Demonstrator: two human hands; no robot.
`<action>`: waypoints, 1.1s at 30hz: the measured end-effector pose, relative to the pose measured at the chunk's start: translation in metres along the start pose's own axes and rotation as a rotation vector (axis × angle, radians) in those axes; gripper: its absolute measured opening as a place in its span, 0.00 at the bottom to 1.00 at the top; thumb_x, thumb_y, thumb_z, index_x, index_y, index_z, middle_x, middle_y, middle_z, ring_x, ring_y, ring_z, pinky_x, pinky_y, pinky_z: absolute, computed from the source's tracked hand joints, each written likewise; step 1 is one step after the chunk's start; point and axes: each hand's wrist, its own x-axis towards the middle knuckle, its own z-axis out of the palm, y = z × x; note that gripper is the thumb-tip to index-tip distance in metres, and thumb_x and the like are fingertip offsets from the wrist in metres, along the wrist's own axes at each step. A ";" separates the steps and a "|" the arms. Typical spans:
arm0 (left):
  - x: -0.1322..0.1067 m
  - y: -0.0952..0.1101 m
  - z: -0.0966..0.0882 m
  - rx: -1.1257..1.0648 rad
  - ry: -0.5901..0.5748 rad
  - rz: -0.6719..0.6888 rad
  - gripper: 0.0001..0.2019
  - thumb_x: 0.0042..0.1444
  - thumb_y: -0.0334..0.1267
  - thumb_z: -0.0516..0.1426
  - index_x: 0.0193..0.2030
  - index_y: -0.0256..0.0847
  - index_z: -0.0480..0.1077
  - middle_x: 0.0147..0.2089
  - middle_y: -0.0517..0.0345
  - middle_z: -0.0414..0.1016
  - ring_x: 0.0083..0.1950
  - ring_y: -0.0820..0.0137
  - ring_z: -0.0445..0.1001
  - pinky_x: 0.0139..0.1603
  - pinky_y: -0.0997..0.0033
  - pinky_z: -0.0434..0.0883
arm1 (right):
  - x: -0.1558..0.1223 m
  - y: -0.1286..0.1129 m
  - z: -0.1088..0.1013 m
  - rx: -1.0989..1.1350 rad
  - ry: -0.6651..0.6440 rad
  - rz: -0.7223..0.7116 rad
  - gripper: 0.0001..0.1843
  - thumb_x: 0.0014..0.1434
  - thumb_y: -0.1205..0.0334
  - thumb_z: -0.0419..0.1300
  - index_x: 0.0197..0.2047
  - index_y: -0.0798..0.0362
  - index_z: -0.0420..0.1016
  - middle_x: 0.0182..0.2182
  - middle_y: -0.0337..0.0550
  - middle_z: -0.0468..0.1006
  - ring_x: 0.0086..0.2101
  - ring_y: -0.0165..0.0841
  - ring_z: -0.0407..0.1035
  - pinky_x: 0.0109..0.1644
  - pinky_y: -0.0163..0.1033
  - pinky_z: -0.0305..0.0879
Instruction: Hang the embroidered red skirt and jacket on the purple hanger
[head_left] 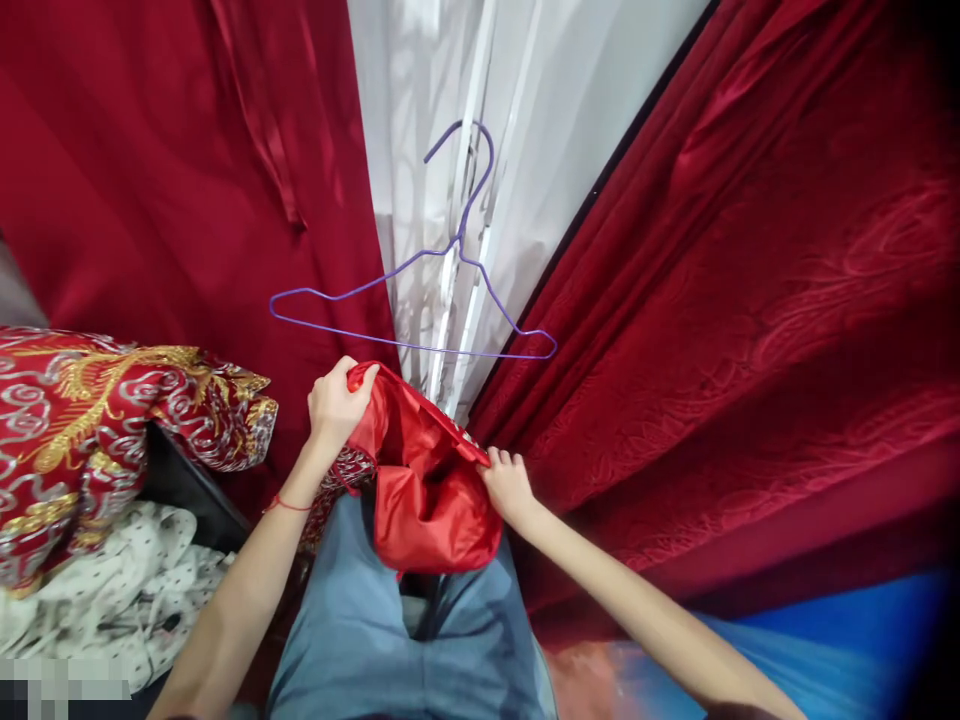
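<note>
A shiny red satin garment point(424, 490) hangs between my two hands in front of my legs. My left hand point(335, 403) is closed on its upper left edge. My right hand point(508, 487) pinches the right edge, a little lower. Just above the garment, a purple wire hanger point(420, 300) hangs against a white sheer curtain point(495, 130). Neither hand touches the hanger.
Heavy red curtains point(750, 280) hang on both sides of the white one. At the left lies a red cloth with gold and silver embroidery point(82, 420) over a white dotted fabric point(127, 590). A blue surface point(825, 640) shows at the lower right.
</note>
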 end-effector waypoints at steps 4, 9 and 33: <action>0.013 -0.038 0.001 -0.134 0.055 -0.079 0.17 0.56 0.56 0.57 0.30 0.44 0.65 0.27 0.59 0.71 0.32 0.66 0.70 0.35 0.71 0.62 | 0.013 0.039 -0.021 0.242 -0.019 0.083 0.17 0.50 0.76 0.53 0.32 0.51 0.81 0.34 0.50 0.81 0.36 0.41 0.77 0.47 0.46 0.69; 0.044 -0.053 0.007 -0.418 -0.002 -0.084 0.20 0.50 0.54 0.62 0.40 0.39 0.72 0.39 0.53 0.78 0.40 0.65 0.75 0.46 0.67 0.69 | 0.055 0.063 -0.072 0.667 0.148 0.140 0.19 0.50 0.68 0.46 0.31 0.52 0.80 0.35 0.45 0.83 0.34 0.36 0.75 0.40 0.39 0.70; 0.083 -0.022 0.003 -1.020 -0.287 -0.041 0.24 0.48 0.48 0.66 0.51 0.40 0.74 0.53 0.49 0.78 0.50 0.63 0.77 0.54 0.65 0.72 | 0.105 0.065 -0.176 1.432 0.309 0.391 0.10 0.45 0.73 0.57 0.26 0.54 0.80 0.27 0.43 0.83 0.27 0.31 0.76 0.37 0.34 0.73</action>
